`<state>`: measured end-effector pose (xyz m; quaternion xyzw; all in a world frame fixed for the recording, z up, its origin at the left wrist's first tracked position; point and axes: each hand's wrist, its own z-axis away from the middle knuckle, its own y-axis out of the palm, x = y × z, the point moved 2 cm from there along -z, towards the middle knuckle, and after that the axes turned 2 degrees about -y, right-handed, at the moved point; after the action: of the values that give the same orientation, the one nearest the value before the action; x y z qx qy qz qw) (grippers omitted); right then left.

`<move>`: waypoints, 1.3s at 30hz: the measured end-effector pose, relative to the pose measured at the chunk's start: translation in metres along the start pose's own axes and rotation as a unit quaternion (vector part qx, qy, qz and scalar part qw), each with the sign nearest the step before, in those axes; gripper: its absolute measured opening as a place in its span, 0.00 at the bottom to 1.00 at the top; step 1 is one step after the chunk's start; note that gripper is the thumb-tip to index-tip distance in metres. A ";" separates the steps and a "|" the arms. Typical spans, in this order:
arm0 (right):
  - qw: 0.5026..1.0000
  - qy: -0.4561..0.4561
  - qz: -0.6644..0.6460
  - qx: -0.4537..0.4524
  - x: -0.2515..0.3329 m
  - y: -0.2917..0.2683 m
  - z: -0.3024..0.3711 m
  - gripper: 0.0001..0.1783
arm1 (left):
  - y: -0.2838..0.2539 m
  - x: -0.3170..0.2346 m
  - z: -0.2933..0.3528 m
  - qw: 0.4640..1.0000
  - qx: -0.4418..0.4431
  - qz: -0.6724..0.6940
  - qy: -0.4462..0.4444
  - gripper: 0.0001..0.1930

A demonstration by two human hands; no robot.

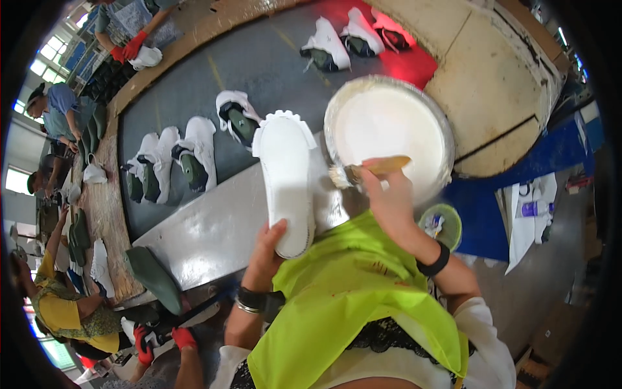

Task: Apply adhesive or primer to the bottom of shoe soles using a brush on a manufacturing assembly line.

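Observation:
My left hand [264,254] is closed round the heel end of a white shoe upper [285,175], whose pale sole side faces up and whose toe points away from me. My right hand [390,198] grips a brush [387,166] by its yellowish wooden handle. The pale bristles point left, toward the shoe upper, with a small gap between them. Just beyond the brush stands a large round tub [447,139] of white liquid, its rim coated in white. Part of the brush handle overlaps the tub's near side in view.
Several white uppers on dark green lasts [197,155] lie on the dark belt [259,61]. A metal plate [194,233] borders it, with a loose green last [154,279] nearby. A small green bucket [442,227] stands right. Co-workers, some with red gloves [136,45], are along the left.

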<state>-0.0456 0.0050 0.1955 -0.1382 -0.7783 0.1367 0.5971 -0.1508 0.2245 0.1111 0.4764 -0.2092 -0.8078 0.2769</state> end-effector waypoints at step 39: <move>0.995 0.014 -0.102 0.013 0.009 -0.057 -0.036 0.08 | -0.036 -0.152 -0.116 0.969 -0.184 -0.123 0.112 0.14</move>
<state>-0.0156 -0.0424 0.2339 -0.0524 -0.7780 0.0831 0.6205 0.0027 0.3414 0.1353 0.5266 0.0353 -0.8021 0.2794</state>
